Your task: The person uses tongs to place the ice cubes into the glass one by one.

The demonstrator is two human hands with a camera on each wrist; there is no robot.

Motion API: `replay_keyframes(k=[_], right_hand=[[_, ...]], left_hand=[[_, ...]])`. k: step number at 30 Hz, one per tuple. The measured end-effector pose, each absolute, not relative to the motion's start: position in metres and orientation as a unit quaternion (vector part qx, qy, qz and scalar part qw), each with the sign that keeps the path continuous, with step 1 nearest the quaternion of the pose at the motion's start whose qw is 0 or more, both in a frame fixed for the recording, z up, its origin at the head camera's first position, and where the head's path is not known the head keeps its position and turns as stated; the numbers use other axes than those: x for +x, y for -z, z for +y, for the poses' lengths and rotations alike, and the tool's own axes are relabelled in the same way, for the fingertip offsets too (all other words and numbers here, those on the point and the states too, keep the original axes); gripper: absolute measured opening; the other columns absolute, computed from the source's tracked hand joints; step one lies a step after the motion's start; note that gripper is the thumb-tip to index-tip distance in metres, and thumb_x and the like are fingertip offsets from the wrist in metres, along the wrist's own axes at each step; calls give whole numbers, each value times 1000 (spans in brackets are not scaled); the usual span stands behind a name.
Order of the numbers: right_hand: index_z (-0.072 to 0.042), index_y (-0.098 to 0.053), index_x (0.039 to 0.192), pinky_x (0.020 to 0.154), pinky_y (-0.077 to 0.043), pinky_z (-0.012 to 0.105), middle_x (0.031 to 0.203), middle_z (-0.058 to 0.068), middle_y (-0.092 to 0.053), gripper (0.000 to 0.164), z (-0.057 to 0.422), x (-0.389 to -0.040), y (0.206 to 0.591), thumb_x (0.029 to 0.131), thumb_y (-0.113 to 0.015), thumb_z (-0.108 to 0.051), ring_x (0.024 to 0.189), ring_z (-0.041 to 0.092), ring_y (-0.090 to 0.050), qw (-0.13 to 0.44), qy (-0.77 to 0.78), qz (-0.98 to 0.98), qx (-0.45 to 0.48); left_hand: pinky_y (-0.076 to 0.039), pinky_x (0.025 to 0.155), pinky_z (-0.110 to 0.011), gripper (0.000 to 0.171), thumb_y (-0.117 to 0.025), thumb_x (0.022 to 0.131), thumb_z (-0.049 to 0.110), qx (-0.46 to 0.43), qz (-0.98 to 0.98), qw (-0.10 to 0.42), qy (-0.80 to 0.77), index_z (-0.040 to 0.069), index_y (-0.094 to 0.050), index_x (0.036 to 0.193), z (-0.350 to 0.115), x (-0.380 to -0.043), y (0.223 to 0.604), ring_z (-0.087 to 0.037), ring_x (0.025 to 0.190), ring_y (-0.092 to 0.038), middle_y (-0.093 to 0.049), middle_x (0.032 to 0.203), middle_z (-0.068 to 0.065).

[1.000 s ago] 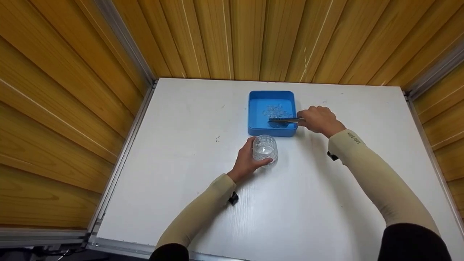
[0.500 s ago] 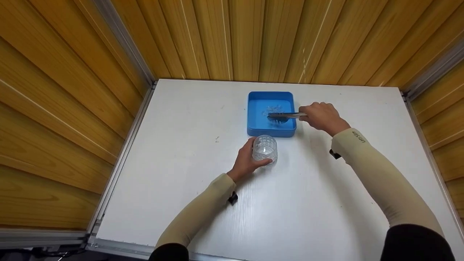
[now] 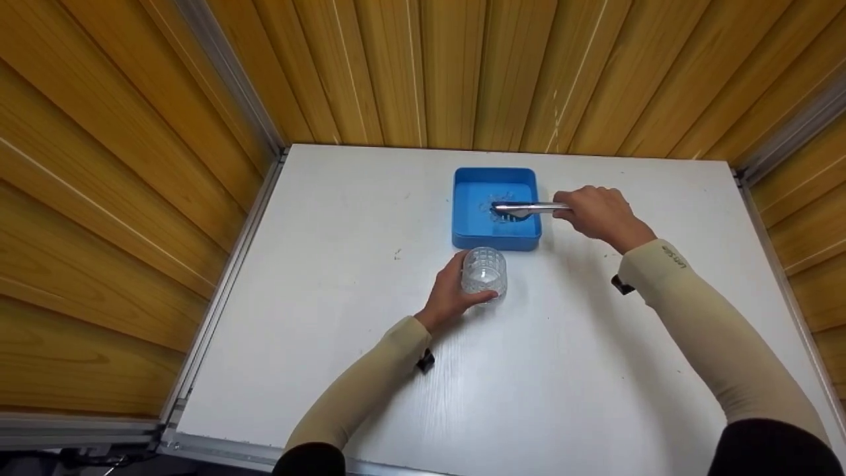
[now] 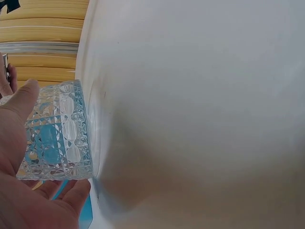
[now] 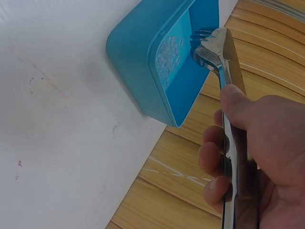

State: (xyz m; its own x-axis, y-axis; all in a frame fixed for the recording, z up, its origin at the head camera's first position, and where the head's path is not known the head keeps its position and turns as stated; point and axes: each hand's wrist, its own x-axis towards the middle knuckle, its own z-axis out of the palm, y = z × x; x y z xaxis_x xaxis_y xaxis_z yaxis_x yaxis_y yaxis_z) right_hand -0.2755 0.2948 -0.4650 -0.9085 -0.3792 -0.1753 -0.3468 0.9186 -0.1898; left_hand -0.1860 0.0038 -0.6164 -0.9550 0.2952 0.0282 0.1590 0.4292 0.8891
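Observation:
My left hand [image 3: 447, 294] grips a clear, cut-pattern glass [image 3: 486, 272] standing on the table, with the thumb on its near side. In the left wrist view the fingers reach around the ribbed glass [image 4: 57, 133]. My right hand [image 3: 600, 213] holds metal serving tongs [image 3: 538, 207], whose handles run through the curled fingers [image 5: 212, 155]. The tongs' head, with a fork-like side, hangs over the blue square box [image 3: 496, 242]. Small clear pieces [image 5: 169, 55] lie on the box floor, partly hidden by the tongs in the head view.
The white table [image 3: 317, 277] carries the box just beyond the glass. Wood-panelled walls [image 3: 449, 73] stand behind and on both sides, with metal frame rails [image 3: 231, 264] along the left edge. A few small dark marks [image 3: 397, 254] show on the tabletop.
My right hand has shifted up and to the right, lifting the tongs' head from low in the box. My left hand and the glass have stayed in place.

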Motion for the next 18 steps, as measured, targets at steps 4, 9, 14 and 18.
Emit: replay_keyframes(k=[4,9,14,18], right_hand=[[-9,-71,121,67,-52,44,99,11,-75,24,298,-270,462,100,-69,-19,80,28,-61,81,72,974,-199],[-10,-72,117,63,-51,42,97,10,-75,20,301,-265,458,99,-70,-19,77,26,-61,59,67,973,-213],[-10,-71,116,62,-51,42,98,9,-76,19,300,-259,454,100,-69,-20,77,26,-62,56,66,972,-219],[-11,-71,116,60,-50,41,98,9,-76,19,298,-254,451,100,-70,-21,77,26,-61,53,67,971,-223]], left_hand=[[-42,113,-35,99,-91,78,40,141,843,63,-515,11,-37,155,4,-187,615,-18,133,-53,-53,149,-4],[-43,112,-35,98,-92,77,38,148,840,57,-519,9,-39,154,4,-188,616,-18,132,-53,-54,148,-6],[-43,112,-35,97,-92,77,37,150,838,54,-522,9,-40,153,4,-190,616,-18,131,-54,-55,147,-6],[-43,112,-35,97,-92,77,39,149,838,54,-523,10,-40,154,3,-191,617,-17,131,-53,-55,147,-5]])
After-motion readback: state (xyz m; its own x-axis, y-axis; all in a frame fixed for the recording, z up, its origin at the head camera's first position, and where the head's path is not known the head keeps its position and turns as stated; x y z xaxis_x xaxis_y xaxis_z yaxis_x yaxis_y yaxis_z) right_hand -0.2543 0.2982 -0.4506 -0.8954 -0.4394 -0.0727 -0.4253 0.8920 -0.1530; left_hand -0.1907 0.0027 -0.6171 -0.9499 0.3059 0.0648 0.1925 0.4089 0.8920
